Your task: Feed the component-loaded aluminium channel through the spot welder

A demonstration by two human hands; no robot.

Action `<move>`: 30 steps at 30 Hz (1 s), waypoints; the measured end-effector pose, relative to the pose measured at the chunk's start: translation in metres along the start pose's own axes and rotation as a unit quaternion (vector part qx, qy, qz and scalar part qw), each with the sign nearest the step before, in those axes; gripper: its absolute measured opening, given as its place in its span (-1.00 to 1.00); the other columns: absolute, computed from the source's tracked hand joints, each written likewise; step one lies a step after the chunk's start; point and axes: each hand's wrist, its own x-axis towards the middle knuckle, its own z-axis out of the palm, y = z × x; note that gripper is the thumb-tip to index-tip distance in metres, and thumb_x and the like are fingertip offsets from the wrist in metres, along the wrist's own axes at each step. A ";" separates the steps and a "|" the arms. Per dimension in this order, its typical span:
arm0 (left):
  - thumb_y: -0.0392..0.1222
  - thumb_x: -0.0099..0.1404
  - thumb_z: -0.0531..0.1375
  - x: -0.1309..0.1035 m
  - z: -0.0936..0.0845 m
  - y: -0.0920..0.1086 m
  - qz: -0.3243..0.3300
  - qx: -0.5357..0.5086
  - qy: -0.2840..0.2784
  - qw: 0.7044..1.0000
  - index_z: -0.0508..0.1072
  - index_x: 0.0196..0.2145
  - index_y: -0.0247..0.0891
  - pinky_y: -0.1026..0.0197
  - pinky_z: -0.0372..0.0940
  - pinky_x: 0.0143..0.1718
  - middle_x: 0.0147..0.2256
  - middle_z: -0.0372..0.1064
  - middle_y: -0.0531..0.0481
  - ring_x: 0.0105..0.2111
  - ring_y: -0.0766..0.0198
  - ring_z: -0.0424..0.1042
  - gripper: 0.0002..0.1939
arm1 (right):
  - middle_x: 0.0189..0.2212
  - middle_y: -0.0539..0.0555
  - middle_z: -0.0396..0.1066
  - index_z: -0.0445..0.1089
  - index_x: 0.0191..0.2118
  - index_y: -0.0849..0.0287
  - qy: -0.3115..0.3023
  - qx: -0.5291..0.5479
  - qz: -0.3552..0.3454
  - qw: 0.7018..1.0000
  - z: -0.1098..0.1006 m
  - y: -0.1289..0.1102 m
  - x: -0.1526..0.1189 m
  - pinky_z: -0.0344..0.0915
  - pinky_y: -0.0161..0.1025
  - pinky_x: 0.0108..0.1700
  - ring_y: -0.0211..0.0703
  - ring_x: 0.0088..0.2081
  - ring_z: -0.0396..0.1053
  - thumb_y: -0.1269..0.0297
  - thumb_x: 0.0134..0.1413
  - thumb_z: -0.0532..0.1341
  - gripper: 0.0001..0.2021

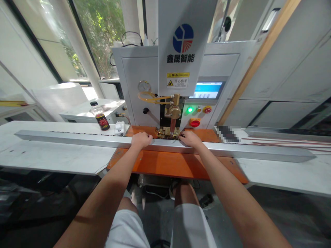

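Note:
A long silver-grey metal bar (98,140) lies from left to right in front of the welding machine's brass fixture (162,133). My left hand (141,140) rests over the bar left of the fixture, its fingers curled together; what they pinch, if anything, is hidden. On the right, my right hand (190,138) reaches over the bar, with bent fingertips pressed close to the fixture; the thing in them is too small to make out. A copper-coloured electrode (172,124) stands upright between my hands, below the brass head (175,112).
The machine's grey housing (139,72) rises behind, with a green-lit button (190,109) and red knob (194,123). A bottle (102,120) and white case (119,128) stand left on the white table (64,156). Thin copper-coloured rods (287,143) lie right; an orange board (170,163) extends in front.

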 end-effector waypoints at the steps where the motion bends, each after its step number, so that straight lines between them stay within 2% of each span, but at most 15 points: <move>1: 0.11 0.31 -0.15 0.000 0.000 0.000 -0.001 -0.001 -0.002 1.000 0.57 -0.12 -0.35 0.00 0.30 -0.04 -0.09 0.48 -0.33 -0.06 -0.11 0.44 -0.37 | -0.13 0.21 0.53 0.52 -0.12 0.20 0.000 -0.001 -0.002 1.000 0.000 0.000 0.000 0.22 -0.31 -0.16 -0.05 -0.13 0.44 0.13 0.24 0.05 -0.64; 10: 0.09 0.31 -0.14 0.001 0.001 -0.001 0.002 -0.003 0.006 1.000 0.58 -0.16 -0.34 0.02 0.34 -0.10 -0.13 0.50 -0.31 -0.09 -0.12 0.46 -0.39 | -0.13 0.21 0.53 0.52 -0.13 0.20 -0.002 -0.001 -0.007 1.000 0.001 0.002 0.001 0.21 -0.32 -0.15 -0.06 -0.10 0.44 0.14 0.24 0.05 -0.65; 20: 0.08 0.31 -0.13 -0.002 -0.002 0.001 0.001 -0.005 0.004 1.000 0.58 -0.16 -0.33 0.04 0.33 -0.09 -0.13 0.50 -0.31 -0.10 -0.09 0.47 -0.41 | -0.15 0.23 0.53 0.51 -0.11 0.20 0.010 -0.015 0.008 1.000 0.001 0.001 -0.001 0.22 -0.31 -0.17 -0.05 -0.12 0.45 0.10 0.27 0.03 -0.62; 30: 0.07 0.32 -0.13 0.001 0.003 -0.001 -0.001 -0.004 0.005 1.000 0.58 -0.17 -0.32 0.07 0.31 -0.05 -0.13 0.51 -0.30 -0.09 -0.07 0.47 -0.42 | -0.16 0.21 0.54 0.52 -0.15 0.19 0.017 -0.010 -0.001 1.000 0.002 0.002 0.000 0.21 -0.31 -0.18 -0.05 -0.13 0.46 0.09 0.26 0.03 -0.62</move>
